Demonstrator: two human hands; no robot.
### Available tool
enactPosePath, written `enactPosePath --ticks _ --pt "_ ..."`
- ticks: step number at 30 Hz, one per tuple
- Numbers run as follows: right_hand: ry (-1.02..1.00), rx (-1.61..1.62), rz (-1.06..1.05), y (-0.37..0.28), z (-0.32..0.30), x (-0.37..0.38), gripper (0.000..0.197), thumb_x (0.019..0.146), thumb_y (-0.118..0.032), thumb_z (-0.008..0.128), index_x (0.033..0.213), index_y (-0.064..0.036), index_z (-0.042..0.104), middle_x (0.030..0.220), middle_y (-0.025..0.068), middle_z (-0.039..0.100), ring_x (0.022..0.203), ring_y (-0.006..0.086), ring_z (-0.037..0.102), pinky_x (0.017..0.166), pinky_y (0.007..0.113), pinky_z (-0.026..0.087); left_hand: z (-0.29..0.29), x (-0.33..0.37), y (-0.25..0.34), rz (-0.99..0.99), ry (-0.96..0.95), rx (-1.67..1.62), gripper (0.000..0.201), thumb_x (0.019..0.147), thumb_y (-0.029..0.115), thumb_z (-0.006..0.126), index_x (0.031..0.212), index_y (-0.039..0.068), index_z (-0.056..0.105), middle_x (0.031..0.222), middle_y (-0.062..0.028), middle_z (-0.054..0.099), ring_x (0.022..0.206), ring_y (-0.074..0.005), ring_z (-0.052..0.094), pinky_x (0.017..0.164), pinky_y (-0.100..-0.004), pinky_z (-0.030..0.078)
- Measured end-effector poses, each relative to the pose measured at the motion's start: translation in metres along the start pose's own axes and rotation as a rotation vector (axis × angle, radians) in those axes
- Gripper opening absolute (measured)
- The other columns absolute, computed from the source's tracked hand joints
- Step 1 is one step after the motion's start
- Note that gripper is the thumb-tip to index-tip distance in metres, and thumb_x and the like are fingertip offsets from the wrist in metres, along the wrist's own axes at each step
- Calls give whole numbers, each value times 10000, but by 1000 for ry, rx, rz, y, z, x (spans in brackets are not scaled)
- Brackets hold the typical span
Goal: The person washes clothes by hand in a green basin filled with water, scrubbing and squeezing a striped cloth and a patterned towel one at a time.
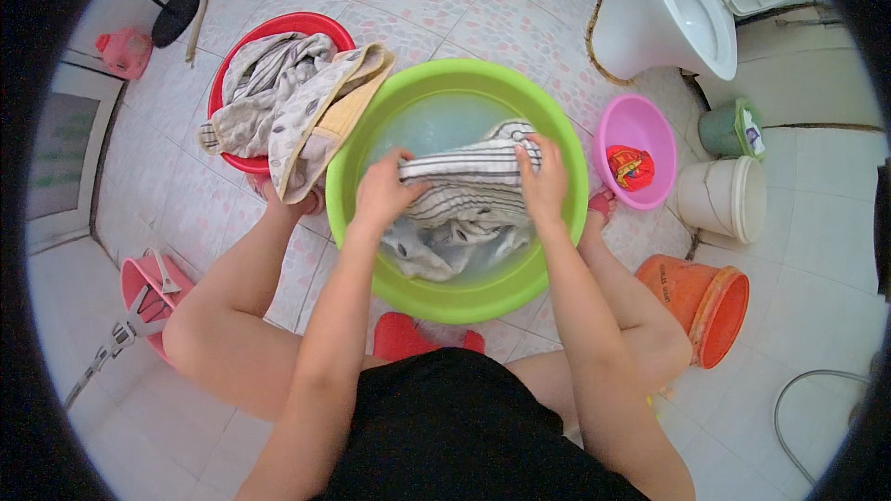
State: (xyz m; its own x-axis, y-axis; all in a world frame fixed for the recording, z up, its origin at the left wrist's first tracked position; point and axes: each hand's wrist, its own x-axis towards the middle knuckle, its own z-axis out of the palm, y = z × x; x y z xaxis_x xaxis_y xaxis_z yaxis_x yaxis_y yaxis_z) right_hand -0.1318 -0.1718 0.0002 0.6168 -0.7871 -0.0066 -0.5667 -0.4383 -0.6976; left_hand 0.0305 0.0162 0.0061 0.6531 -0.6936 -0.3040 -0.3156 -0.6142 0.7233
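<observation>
A large green basin (436,301) of cloudy water stands on the floor between my legs. In it lies a wet black-and-white striped cloth (469,167), its upper part lifted and its patterned lower part under the water. My left hand (390,190) grips the cloth's left edge, fingers bent round it. At the other end my right hand (543,176) pinches it near a folded bunch, thumb on the near side. The striped part is stretched between both hands just above the water.
A red basin (316,20) heaped with patterned cloth (269,102) touches the green one at left. On the right are a pink basin (640,111) holding a red packet (631,168), a white bucket (719,197), an orange bucket (687,301) lying tipped and a toilet (654,14).
</observation>
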Motion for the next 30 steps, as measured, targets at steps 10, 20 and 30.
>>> enactPosePath --ticks 10,20,30 --pt "-420 -396 -106 52 64 2 998 577 -440 743 1367 -209 179 1425 191 62 1232 436 242 977 501 282 70 21 -36 114 72 320 716 715 338 648 1336 302 293 1227 -266 365 1098 -435 391 910 -443 369" --pt "-561 -441 274 93 105 15 979 599 -477 711 1339 -47 235 1356 234 262 1210 371 338 993 419 293 119 44 -72 -246 -201 339 579 776 247 553 1306 141 344 1124 -205 501 1026 -365 489 860 -433 408" --pt "-39 86 33 62 84 45 621 633 -12 584 1235 -74 445 1291 158 398 1124 314 452 944 376 370 121 84 -79 -752 105 -981 471 826 404 421 1179 94 460 1107 -141 534 1029 -283 503 870 -419 402"
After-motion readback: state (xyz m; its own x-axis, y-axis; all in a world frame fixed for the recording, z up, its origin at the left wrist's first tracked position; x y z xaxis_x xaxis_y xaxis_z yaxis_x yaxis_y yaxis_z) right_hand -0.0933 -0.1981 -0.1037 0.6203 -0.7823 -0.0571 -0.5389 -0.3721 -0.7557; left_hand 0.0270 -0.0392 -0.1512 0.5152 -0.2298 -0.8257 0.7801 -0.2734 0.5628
